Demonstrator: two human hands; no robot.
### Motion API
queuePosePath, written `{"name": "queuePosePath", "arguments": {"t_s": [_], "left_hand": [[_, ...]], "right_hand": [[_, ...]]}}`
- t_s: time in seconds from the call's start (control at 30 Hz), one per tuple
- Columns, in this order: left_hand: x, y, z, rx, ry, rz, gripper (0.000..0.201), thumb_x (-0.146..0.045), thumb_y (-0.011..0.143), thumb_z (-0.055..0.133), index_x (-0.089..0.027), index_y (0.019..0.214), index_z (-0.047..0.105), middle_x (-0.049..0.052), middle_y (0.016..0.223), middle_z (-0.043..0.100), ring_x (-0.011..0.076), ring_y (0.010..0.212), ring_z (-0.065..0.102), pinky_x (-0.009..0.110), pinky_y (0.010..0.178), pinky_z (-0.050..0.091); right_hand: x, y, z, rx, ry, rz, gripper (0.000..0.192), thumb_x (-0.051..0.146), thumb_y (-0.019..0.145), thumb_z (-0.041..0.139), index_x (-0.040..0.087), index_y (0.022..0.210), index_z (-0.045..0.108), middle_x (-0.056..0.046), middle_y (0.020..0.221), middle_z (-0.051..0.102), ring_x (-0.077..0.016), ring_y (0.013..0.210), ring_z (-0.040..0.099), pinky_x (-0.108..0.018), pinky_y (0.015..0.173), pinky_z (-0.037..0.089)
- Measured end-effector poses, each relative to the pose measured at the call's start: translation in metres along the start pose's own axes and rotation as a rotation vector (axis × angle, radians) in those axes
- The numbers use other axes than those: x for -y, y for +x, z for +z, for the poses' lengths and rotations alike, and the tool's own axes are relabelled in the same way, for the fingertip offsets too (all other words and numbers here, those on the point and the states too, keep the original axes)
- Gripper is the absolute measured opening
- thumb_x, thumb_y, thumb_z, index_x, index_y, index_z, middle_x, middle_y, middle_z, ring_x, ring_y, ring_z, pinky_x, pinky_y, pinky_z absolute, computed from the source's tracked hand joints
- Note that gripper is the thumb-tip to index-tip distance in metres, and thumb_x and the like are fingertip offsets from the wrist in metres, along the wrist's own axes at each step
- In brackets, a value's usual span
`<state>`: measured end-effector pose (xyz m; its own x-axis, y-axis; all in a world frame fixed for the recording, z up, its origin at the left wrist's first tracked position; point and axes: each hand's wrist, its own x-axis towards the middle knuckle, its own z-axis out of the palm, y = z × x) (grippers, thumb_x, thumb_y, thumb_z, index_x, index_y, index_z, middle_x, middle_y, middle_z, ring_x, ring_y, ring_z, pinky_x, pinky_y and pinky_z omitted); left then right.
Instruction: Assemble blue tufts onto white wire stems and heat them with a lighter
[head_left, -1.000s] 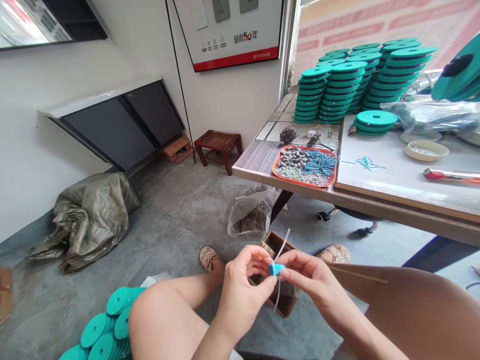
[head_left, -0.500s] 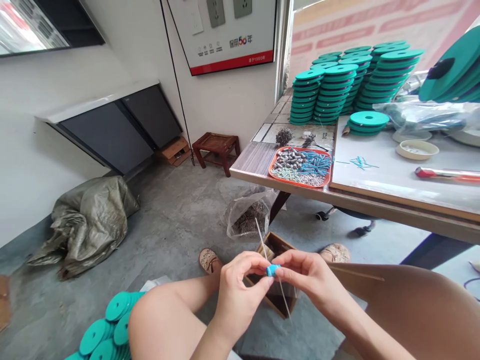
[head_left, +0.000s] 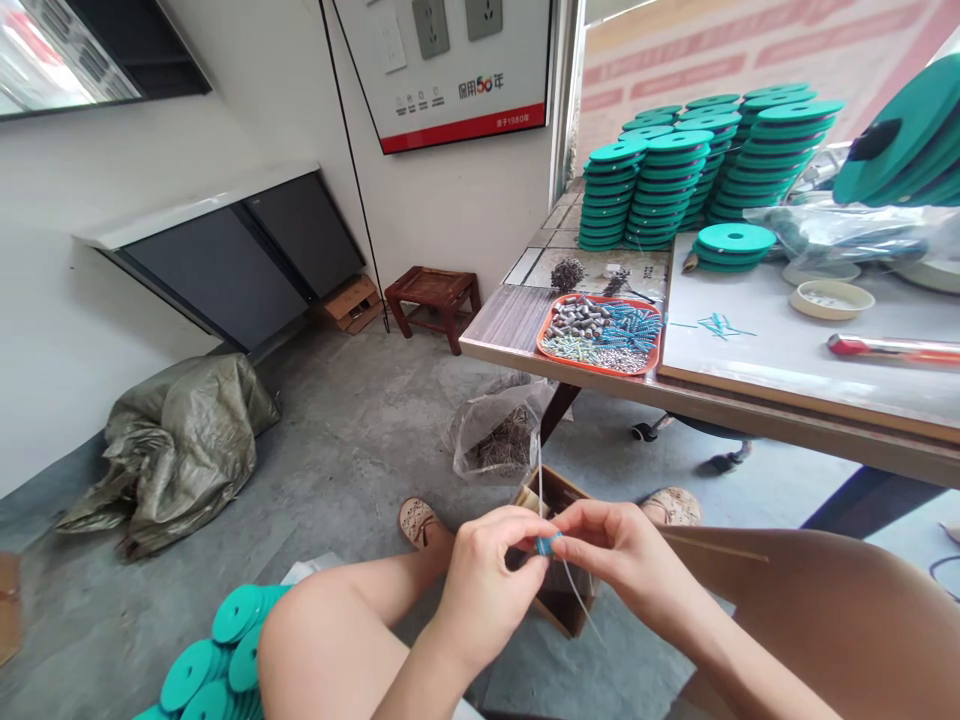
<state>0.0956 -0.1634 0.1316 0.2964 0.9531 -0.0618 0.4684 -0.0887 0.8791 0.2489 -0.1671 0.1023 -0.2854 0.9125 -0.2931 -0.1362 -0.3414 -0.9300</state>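
Note:
Between my two hands is a small blue cylindrical piece (head_left: 546, 546), pinched by thumb and fingertips from each side. My left hand (head_left: 491, 565) is closed on its left end and my right hand (head_left: 611, 545) on its right end. A thin whitish strand (head_left: 540, 475) sticks up above the fingers, and its other part slants down to the right below them. How the strand meets the blue piece is hidden by my fingertips. Under the hands, between my feet, stands an open wooden box (head_left: 574, 625).
An orange-rimmed tray (head_left: 598, 368) of small metal and blue parts sits on the table (head_left: 495, 345). Stacks of green spools (head_left: 615, 195) stand behind it; more green spools (head_left: 191, 665) lie lower left. A plastic bag (head_left: 469, 455), wooden stool (head_left: 431, 285) and crumpled tarp (head_left: 191, 440) rest on the floor.
The strand's upper end has swung right and now stands nearly upright, while its lower end has shifted right. The blue piece has turned slightly in my fingers; both hands keep their pinch.

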Motion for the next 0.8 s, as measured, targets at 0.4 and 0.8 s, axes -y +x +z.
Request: {"name": "queuePosePath", "arguments": {"t_s": [0.4,0.8], "left_hand": [[0.016,-0.005,0.003,-0.016,-0.315,-0.121,0.009,-0.015,0.07,0.062,-0.012,0.078,0.064,0.006,0.08,0.066,0.015,0.074,0.063,0.026,0.073,0.052],[0.013,-0.003,0.01,-0.083,-0.314,-0.191,0.012,-0.023,0.073,0.06,-0.012,0.079,0.061,0.005,0.078,0.063,0.0116,0.069,0.058,0.02,0.065,0.048]], "right_hand": [[0.006,0.003,-0.001,0.001,0.136,0.09,0.032,0.038,0.06,0.075,0.011,0.071,0.063,-0.002,0.063,0.063,-0.0085,0.06,0.053,-0.02,0.061,0.042],[0.008,-0.009,0.002,-0.129,-0.423,-0.385,0.011,0.024,0.074,0.063,0.017,0.082,0.059,-0.007,0.091,0.062,-0.019,0.089,0.058,-0.029,0.079,0.046]]}}
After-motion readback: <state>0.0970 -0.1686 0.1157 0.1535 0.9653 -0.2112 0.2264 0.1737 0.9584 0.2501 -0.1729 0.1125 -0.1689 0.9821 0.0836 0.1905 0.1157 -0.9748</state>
